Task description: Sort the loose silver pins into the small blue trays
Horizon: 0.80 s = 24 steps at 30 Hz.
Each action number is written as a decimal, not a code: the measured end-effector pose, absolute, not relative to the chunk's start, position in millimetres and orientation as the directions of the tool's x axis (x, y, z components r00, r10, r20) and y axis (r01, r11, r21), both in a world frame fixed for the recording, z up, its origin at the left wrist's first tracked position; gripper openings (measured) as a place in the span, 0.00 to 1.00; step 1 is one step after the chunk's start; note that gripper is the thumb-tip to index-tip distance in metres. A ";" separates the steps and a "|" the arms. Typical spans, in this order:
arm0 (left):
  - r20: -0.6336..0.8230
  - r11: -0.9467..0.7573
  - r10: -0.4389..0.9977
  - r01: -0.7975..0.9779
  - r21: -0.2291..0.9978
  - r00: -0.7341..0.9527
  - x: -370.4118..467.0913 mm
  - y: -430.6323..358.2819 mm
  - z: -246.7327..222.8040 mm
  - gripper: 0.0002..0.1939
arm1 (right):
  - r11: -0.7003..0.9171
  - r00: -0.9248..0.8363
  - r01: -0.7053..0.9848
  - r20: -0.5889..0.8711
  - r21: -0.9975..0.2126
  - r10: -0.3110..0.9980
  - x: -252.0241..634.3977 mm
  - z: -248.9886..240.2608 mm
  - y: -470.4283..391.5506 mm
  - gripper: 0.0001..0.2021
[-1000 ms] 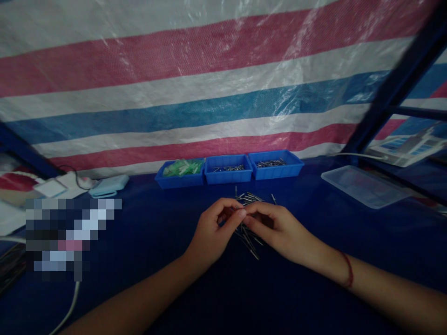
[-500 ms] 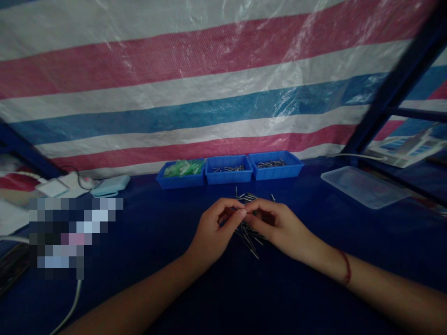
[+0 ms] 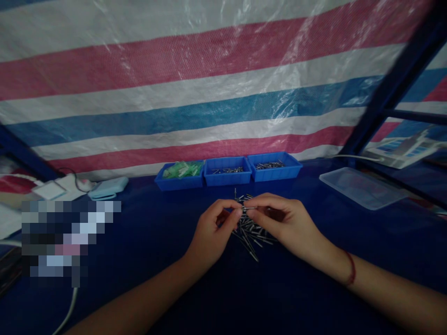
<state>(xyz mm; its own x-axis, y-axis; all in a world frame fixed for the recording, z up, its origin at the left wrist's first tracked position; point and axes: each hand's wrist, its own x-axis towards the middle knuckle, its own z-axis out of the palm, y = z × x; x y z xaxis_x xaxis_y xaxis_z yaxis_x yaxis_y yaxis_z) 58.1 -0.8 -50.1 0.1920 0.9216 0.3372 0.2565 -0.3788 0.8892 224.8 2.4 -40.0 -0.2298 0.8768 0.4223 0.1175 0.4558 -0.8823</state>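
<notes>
Over a loose pile of thin metal pins (image 3: 252, 231), which look like rivets, both hands meet fingertip to fingertip. My right hand (image 3: 282, 216) pinches a slim silvery metal pin (image 3: 249, 208) between thumb and forefinger, the pin lying roughly level. At the pin's left end, my left hand (image 3: 217, 223) is closed in a pinch, thumb against forefinger; what sits between those tips is mostly hidden. The pile lies on the dark blue tabletop (image 3: 209, 298), partly covered by the hands.
Behind the pile stand a blue bin of green packets (image 3: 179, 183) and two blue bins (image 3: 227, 179) (image 3: 277, 174) with metal pins. A clear plastic lid (image 3: 363, 188) lies right. Left are a light blue case (image 3: 109, 187), a white cable (image 3: 70, 307) and a blurred-out patch.
My right hand has drawn slightly right, and its fingers have parted a little from the left hand's, exposing the metal pin between them. The view has shifted slightly.
</notes>
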 end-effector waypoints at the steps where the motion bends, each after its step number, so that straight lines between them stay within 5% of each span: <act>1: 0.323 -0.369 0.924 0.257 0.893 0.203 57.7 -0.8 -50.3 0.05 | 0.466 -0.240 0.115 0.430 -0.877 0.870 224.8 -38.6 1.5 0.06; 6: 0.304 -0.372 0.919 0.299 0.879 0.252 58.1 -3.4 -51.0 0.08 | 0.539 -0.278 0.219 0.478 -0.813 0.833 227.3 -30.9 -2.8 0.06; 13: 0.380 -0.435 0.895 0.271 0.859 0.232 58.5 -3.3 -57.7 0.14 | 0.707 -0.310 0.442 0.646 -0.552 0.698 245.1 -18.7 16.7 0.07; 17: 0.417 -0.487 0.870 0.321 0.812 0.265 59.0 -1.6 -59.8 0.19 | 0.546 -0.014 0.724 0.782 -0.422 0.623 276.9 -24.4 65.1 0.11; 24: 0.438 -0.579 0.815 0.516 0.631 0.380 44.9 9.9 -50.7 0.13 | 0.400 -0.064 0.858 0.704 -0.323 0.707 311.3 -42.8 93.2 0.15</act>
<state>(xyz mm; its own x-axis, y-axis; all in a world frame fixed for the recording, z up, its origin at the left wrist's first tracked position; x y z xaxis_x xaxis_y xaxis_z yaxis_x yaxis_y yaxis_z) 44.9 9.9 -50.7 0.3797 0.8150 0.4378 0.5156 -0.5794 0.6313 311.3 93.2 -42.8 -0.0641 0.7069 0.7044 0.8576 0.4000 -0.3234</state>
